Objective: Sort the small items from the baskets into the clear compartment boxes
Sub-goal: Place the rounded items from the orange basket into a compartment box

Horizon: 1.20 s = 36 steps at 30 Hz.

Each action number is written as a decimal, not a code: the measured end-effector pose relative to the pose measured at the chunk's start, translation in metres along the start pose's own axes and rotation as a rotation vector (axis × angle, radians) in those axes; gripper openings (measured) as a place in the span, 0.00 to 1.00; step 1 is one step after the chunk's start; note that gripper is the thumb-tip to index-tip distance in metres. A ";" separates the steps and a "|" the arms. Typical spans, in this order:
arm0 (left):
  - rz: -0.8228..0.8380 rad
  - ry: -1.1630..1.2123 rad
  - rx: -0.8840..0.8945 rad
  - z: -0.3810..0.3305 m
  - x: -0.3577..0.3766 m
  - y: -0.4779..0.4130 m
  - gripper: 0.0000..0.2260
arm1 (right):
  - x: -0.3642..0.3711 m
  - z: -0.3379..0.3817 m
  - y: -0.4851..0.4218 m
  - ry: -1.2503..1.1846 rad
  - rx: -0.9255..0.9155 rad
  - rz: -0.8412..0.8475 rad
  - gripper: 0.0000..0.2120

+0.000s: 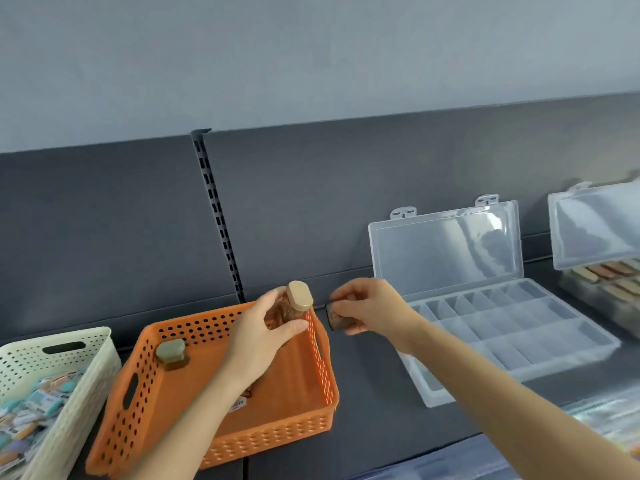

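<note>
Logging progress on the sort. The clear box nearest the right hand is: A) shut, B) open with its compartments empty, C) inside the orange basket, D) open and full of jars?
B: the clear box sits on the dark shelf with its lid raised upright, and no items show in its compartments.

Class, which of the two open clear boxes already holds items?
The far-right box, with brownish pieces in its compartments; the other box, nearer the orange basket, looks empty.
</note>
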<state>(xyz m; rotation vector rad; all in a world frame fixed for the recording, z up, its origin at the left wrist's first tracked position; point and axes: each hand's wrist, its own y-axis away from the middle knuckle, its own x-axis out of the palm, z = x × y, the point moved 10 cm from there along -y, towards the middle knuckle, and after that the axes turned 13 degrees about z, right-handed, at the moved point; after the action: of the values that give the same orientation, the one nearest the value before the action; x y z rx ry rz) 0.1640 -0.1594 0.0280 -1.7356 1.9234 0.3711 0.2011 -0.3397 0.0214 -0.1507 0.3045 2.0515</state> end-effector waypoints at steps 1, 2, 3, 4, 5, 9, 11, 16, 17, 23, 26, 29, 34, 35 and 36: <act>0.008 0.009 0.016 -0.011 0.013 -0.006 0.22 | -0.013 -0.005 0.008 -0.045 -0.001 -0.002 0.07; 0.016 0.020 0.030 -0.022 0.025 -0.012 0.21 | -0.027 -0.010 0.016 -0.087 -0.003 -0.007 0.08; 0.023 0.029 0.046 -0.034 0.039 -0.018 0.21 | -0.042 -0.016 0.024 -0.122 -0.008 -0.018 0.08; 0.029 0.035 0.059 -0.045 0.054 -0.025 0.21 | -0.059 -0.022 0.033 -0.148 -0.015 -0.036 0.08; 0.039 0.041 0.070 -0.055 0.069 -0.031 0.21 | -0.075 -0.027 0.042 -0.166 -0.021 -0.058 0.08; 0.084 0.050 0.089 -0.092 0.132 -0.050 0.20 | -0.146 -0.056 0.079 -0.201 -0.002 -0.142 0.13; 0.110 0.061 0.089 -0.110 0.167 -0.058 0.20 | -0.179 -0.069 0.099 -0.228 0.002 -0.161 0.17; 0.144 0.098 0.081 -0.146 0.248 -0.077 0.21 | -0.254 -0.103 0.145 -0.157 0.017 -0.235 0.18; 0.151 0.095 0.080 -0.153 0.264 -0.080 0.21 | -0.268 -0.110 0.154 -0.136 0.021 -0.256 0.18; 0.238 0.068 0.104 -0.192 0.341 -0.098 0.21 | -0.344 -0.140 0.201 0.002 0.069 -0.427 0.18; 0.281 0.059 0.123 -0.204 0.369 -0.112 0.22 | -0.372 -0.153 0.215 0.056 0.092 -0.486 0.19; 0.336 0.049 0.151 -0.216 0.394 -0.129 0.20 | -0.397 -0.161 0.225 0.085 0.112 -0.554 0.21; 0.385 0.027 0.204 -0.235 0.425 -0.161 0.18 | -0.445 -0.173 0.241 0.147 0.176 -0.681 0.21; 0.394 0.033 0.216 -0.239 0.432 -0.166 0.18 | -0.455 -0.175 0.245 0.167 0.186 -0.711 0.20; 0.408 0.036 0.230 -0.243 0.439 -0.172 0.18 | -0.467 -0.177 0.249 0.185 0.195 -0.746 0.20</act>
<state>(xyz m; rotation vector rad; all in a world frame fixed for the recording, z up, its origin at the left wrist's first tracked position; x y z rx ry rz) 0.2658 -0.6795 0.0147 -1.2096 2.2474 0.2491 0.2027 -0.8968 -0.0020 -0.2863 0.4769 1.2642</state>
